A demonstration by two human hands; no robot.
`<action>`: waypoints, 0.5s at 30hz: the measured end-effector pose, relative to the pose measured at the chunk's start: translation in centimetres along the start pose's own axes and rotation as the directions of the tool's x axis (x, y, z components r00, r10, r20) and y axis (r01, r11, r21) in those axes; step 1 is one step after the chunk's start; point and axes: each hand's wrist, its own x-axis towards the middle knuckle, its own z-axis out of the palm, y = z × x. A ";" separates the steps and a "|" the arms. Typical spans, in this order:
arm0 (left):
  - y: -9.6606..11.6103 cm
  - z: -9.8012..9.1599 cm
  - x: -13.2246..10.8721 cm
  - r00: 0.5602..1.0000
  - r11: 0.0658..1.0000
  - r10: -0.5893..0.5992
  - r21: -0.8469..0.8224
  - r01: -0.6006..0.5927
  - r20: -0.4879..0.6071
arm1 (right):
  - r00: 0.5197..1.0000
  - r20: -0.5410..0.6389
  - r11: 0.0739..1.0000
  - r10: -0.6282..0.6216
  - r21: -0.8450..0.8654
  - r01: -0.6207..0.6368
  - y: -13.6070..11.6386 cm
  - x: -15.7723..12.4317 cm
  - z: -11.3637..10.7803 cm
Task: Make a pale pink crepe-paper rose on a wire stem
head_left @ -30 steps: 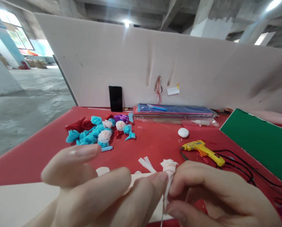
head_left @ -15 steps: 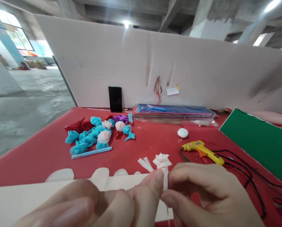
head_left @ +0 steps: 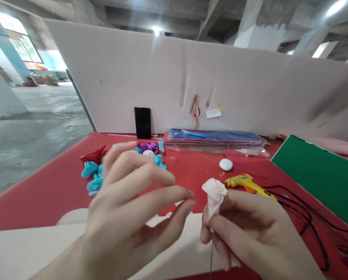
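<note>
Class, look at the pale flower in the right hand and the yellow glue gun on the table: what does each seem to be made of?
Flower: probably thin crepe or tissue paper, matte, with soft crumpled folds, pinched in the right hand. Glue gun: apparently hard plastic, with a smooth, slightly glossy moulded body.

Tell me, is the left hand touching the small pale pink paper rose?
Apart. The head view shows red table between the left hand fingertips and the paper rose held by the right hand.

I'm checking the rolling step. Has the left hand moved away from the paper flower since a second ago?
Yes. The left hand has let go of the paper flower and risen, now covering the flower pile on the red table.
</note>
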 end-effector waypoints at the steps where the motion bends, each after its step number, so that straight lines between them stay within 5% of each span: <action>1: 0.3 0.1 0.9 1.000 1.000 -0.009 -0.008 0.009 -0.016 | 1.000 0.002 0.999 -0.026 -0.025 0.026 0.0 0.1 -0.1; 3: 0.7 0.2 2.0 0.997 0.987 -0.065 -0.149 0.060 -0.029 | 0.995 0.055 0.995 -0.080 -0.061 0.084 0.3 0.3 -0.3; 9: 1.1 1.0 1.7 0.922 0.799 -0.344 -0.460 0.387 0.177 | 0.968 0.183 0.976 -0.171 -0.106 0.193 1.2 0.8 -0.9; 15: 0.9 1.5 1.3 0.829 0.547 -0.411 -0.625 0.557 0.379 | 0.954 0.183 0.954 -0.238 -0.139 0.265 0.2 1.1 -0.4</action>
